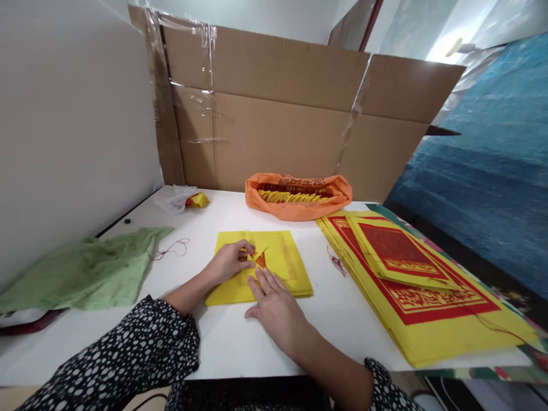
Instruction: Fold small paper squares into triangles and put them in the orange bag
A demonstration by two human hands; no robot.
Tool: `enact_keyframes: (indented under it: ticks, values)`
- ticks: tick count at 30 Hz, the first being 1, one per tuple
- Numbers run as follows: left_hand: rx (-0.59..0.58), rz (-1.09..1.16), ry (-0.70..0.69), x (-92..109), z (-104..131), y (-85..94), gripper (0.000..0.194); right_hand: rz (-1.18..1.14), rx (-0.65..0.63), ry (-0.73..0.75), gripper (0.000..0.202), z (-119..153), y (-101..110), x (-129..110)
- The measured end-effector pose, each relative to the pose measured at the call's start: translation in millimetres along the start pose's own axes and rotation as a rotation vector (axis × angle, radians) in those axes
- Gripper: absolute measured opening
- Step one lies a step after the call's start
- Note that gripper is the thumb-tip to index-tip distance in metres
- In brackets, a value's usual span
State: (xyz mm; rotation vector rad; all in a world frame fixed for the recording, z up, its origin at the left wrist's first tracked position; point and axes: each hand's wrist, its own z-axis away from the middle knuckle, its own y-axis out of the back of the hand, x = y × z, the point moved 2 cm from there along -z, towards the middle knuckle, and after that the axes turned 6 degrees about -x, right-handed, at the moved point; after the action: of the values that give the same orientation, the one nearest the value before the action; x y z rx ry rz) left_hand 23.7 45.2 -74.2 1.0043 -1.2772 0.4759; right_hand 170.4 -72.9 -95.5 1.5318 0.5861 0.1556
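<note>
A stack of square yellow paper sheets (295, 257) lies on the white table in front of me. On top of it is a small partly folded yellow paper (260, 260) with an orange-red patch and a raised pointed flap. The curled fingers and thumb of my left hand (231, 262) pinch its left edge, hiding part of it. My right hand (278, 305) lies palm down with its fingers stretched out, fingertips touching the paper's lower edge.
Behind the stack, an orange bag (278, 212) holds many folded yellow papers. Large yellow sheets with red print (411, 342) are piled at right. To the left are a green cloth (85, 274), red string (171, 249) and a clear plastic bag (171, 200). A cardboard panel (278, 125) stands behind.
</note>
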Motion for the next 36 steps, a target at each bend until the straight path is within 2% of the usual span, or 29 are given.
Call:
enact_keyframes:
  ticks: [4, 7, 10, 12, 14, 16, 19, 23, 27, 30, 36]
  values:
    - [0.046, -0.058, 0.018, -4.0, -5.0, -1.4, 0.015, -0.022, 0.01, -0.051, 0.072, 6.5, 3.7, -5.6]
    - [0.055, -0.058, 0.015, -8.8, -8.0, -0.8, 0.013, -0.07, 0.005, -0.073, 0.073, 14.3, 16.8, -0.8]
    - [0.063, -0.049, 0.009, -11.6, -8.9, 0.2, 0.012, -0.237, -0.028, -0.09, 0.061, 19.7, 43.1, 21.5]
    - [0.067, -0.041, 0.01, -11.5, -9.1, 0.8, 0.013, -0.423, -0.028, -0.22, 0.053, 20.3, 63.3, 44.2]
    - [0.063, -0.027, 0.014, -10.3, -9.2, 1.3, 0.015, -0.479, 0.049, -0.307, 0.052, 16.5, 81.2, 63.4]
    - [0.05, -0.009, 0.013, -8.8, -8.6, 1.5, 0.017, -0.471, 0.113, -0.325, 0.056, 6.4, 90.6, 74.5]
    - [0.029, -0.012, -0.008, -6.5, -5.7, 0.9, 0.02, -0.486, 0.079, -0.236, 0.063, -20.0, 85.2, 77.2]
    - [0.026, -0.09, -0.015, -3.6, -0.1, 0.0, 0.024, -0.422, 0.019, -0.123, 0.065, -61.2, 62.2, 73.9]
    - [0.141, -0.296, -0.074, 0.7, 1.8, 4.0, 0.041, -0.395, 0.057, -0.06, 0.059, -93.5, 47.9, 73.2]
    - [0.218, -0.36, -0.108, -0.5, 0.0, 6.7, 0.053, -0.538, 0.09, -0.094, 0.056, -111.9, 44.0, 75.3]
    - [0.238, -0.271, -0.121, -14.5, -1.4, 4.5, 0.065, -0.661, 0.072, -0.215, 0.059, -139.1, 39.2, 80.4]
